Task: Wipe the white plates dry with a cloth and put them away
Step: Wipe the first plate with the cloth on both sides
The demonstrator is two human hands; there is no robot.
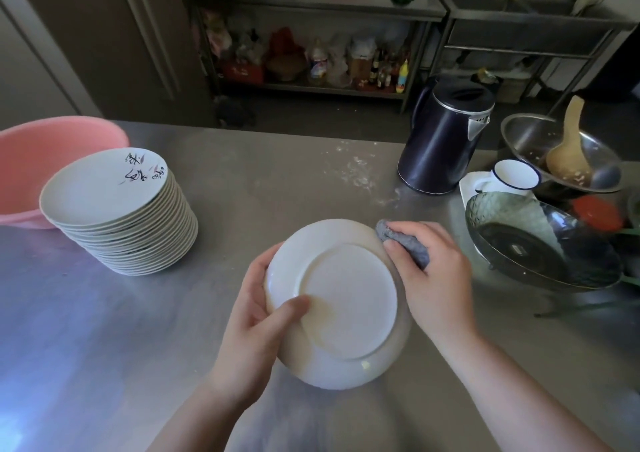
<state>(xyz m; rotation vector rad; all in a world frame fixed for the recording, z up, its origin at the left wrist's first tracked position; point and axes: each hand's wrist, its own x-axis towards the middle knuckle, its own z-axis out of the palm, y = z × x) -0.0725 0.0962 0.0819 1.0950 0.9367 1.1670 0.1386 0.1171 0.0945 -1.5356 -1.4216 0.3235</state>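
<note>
From the head view we see brush-style writing on the top plate of the stack (117,209), too small to read. Our left hand (256,333) grips a white plate (339,306) underside-up above the surface (104,347). Our right hand (433,278) clutches a grey cloth (405,240) against its rim. A metal bowl (526,136) holds a wooden spoon (568,153).

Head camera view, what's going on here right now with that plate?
A person is drying a white plate over a steel table. The left hand grips the plate's rim, its underside facing the camera. The right hand presses a grey cloth against the upper right rim. A stack of plates sits to the left, in front of a pink basin.
</note>
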